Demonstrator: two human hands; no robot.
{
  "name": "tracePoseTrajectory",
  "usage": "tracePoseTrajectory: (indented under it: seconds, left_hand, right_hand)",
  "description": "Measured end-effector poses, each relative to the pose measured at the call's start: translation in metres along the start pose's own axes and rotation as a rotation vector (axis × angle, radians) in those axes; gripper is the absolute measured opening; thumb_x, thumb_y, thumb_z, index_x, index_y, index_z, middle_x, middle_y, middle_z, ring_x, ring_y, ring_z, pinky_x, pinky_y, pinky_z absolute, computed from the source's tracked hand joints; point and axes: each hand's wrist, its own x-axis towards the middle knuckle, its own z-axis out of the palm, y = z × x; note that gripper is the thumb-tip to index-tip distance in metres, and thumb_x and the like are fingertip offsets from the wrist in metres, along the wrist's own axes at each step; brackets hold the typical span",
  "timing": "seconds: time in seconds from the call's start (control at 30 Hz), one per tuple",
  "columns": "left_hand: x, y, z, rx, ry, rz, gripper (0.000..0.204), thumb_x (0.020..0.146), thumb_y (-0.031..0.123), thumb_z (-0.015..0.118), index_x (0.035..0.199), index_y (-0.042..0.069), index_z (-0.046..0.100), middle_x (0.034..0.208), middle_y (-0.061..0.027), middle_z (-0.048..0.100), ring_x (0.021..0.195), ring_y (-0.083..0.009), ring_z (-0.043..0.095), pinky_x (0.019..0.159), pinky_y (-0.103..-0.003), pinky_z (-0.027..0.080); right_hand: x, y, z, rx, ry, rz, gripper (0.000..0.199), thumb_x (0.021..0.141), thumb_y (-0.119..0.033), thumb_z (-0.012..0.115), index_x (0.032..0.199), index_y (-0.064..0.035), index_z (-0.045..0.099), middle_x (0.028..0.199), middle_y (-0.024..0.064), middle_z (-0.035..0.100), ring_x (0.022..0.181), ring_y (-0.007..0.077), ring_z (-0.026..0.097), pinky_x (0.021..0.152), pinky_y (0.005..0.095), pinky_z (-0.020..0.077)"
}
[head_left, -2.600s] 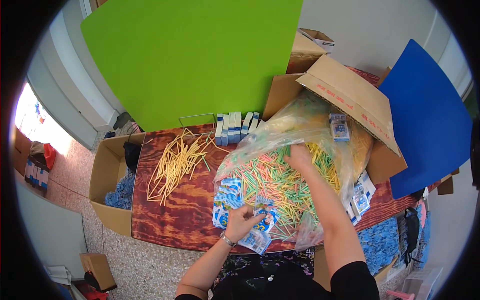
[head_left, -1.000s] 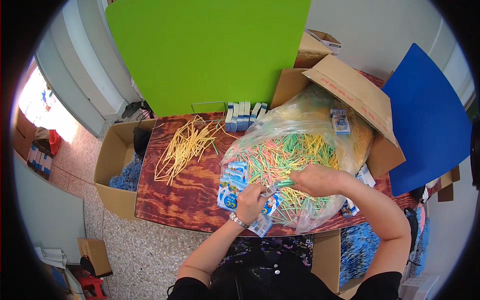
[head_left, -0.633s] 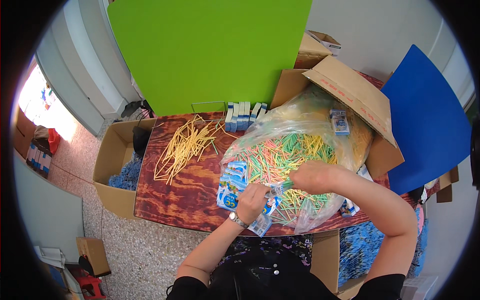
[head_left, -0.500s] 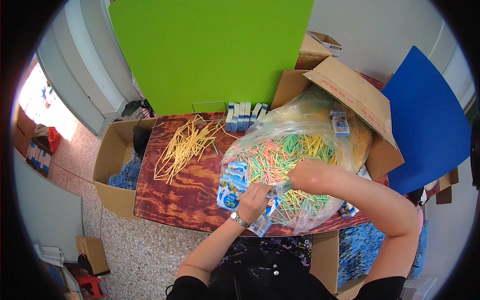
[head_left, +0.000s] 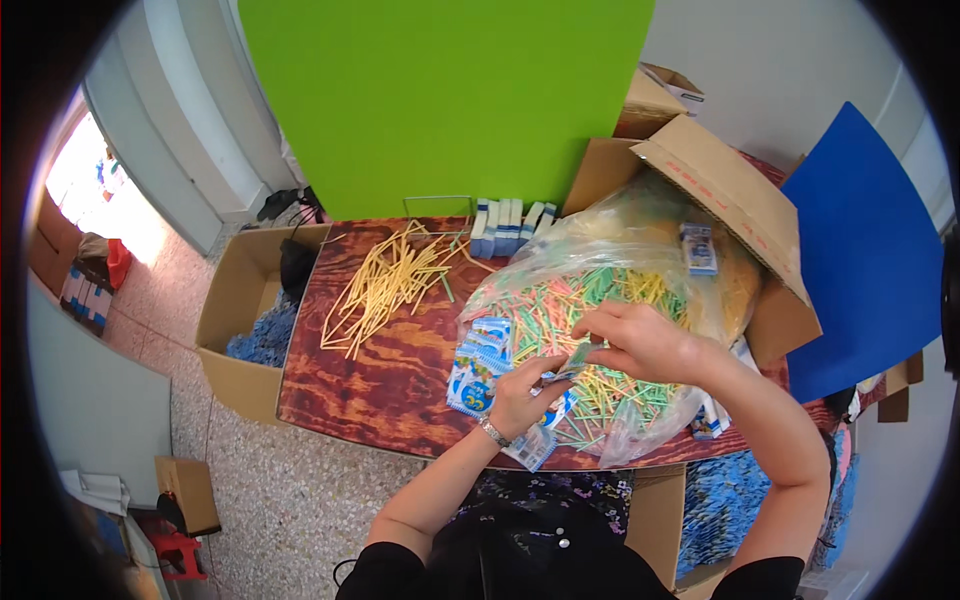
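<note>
My left hand (head_left: 522, 398) grips a small clear-and-blue packet (head_left: 574, 362) between thumb and fingers, over the near part of the table. Just right of the packet's upper end is my right hand (head_left: 640, 342), its thumb and fingers apart; whether the thumb touches the packet I cannot tell. Beneath both hands lies a heap of short, thin sticks (head_left: 560, 310) in pink, green and yellow, spilling from a large clear plastic bag (head_left: 560, 240). Several blue-and-white packets (head_left: 470, 385) lie left of the heap, and a clear printed wrapper (head_left: 534, 448) is by my left wrist.
Long yellow sticks (head_left: 395, 285) are piled on the red-brown table (head_left: 400, 395). Blue-and-white bundles (head_left: 508, 228) stand at its back edge before a green board (head_left: 440, 100). An open cardboard box (head_left: 720, 190) backs the bag; another box (head_left: 235, 370) stands left, near a blue panel's opposite side.
My right hand has loosened its closed fingers and spread them above the heap. My left hand still holds the packet, now tilted up slightly. The whole view has shifted a little.
</note>
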Motion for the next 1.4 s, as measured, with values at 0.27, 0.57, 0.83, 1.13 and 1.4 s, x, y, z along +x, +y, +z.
tracePoseTrajectory:
  seconds: [0.27, 0.57, 0.83, 1.13, 1.4]
  left_hand:
    - [-0.054, -0.056, -0.093, 0.136, -0.039, -0.296, 0.019, 0.086, 0.007, 0.068, 0.104, 0.0, 0.065, 0.085, -0.0039, 0.07, 0.075, -0.0064, 0.062, 0.066, -0.024, 0.051]
    - [-0.08, -0.099, -0.106, 0.602, -0.03, -0.183, 0.026, 0.08, 0.012, 0.074, 0.101, 0.0, 0.064, 0.094, -0.0104, 0.064, 0.078, -0.0189, 0.061, 0.071, -0.031, 0.051]
    - [-0.038, -0.035, -0.066, 0.854, 0.1, 0.124, 0.059, 0.073, 0.024, 0.078, 0.123, 0.002, 0.056, 0.115, -0.0161, 0.055, 0.106, -0.0362, 0.051, 0.09, -0.042, 0.044]
    - [-0.026, -0.042, 0.0, 0.51, -0.176, 0.038, 0.063, 0.076, 0.021, 0.075, 0.131, 0.003, 0.049, 0.116, -0.0157, 0.056, 0.103, -0.0333, 0.054, 0.087, -0.041, 0.046]
    - [-0.022, -0.054, -0.002, 0.569, -0.597, -0.216, 0.067, 0.082, 0.034, 0.071, 0.135, 0.002, 0.045, 0.105, -0.0111, 0.067, 0.1, -0.03, 0.062, 0.08, -0.039, 0.052]
  right_hand:
    - [-0.03, 0.054, 0.131, 0.18, 0.109, 0.356, 0.027, 0.085, -0.026, 0.068, 0.103, -0.0057, 0.062, 0.091, 0.0127, 0.064, 0.083, 0.029, 0.067, 0.069, 0.0405, 0.0541]
    - [-0.035, 0.06, 0.212, -0.064, 0.104, 0.515, 0.025, 0.078, -0.027, 0.071, 0.086, -0.006, 0.06, 0.087, 0.0105, 0.06, 0.083, 0.0309, 0.064, 0.067, 0.0434, 0.0539]
    - [-0.054, 0.048, 0.188, -0.351, 0.205, 0.306, 0.011, 0.074, -0.01, 0.059, 0.084, -0.0136, 0.062, 0.081, 0.0036, 0.057, 0.079, 0.022, 0.062, 0.059, 0.0361, 0.0512]
    - [-0.056, 0.052, 0.175, -0.357, 0.098, 0.182, 0.008, 0.075, -0.014, 0.059, 0.082, -0.0105, 0.061, 0.082, 0.0045, 0.06, 0.083, 0.0214, 0.063, 0.067, 0.0368, 0.0531]
    - [-0.059, 0.057, 0.177, -0.443, 0.118, 0.183, 0.017, 0.075, -0.015, 0.059, 0.092, -0.0114, 0.063, 0.081, 0.0019, 0.063, 0.079, 0.0199, 0.064, 0.068, 0.0367, 0.0522]
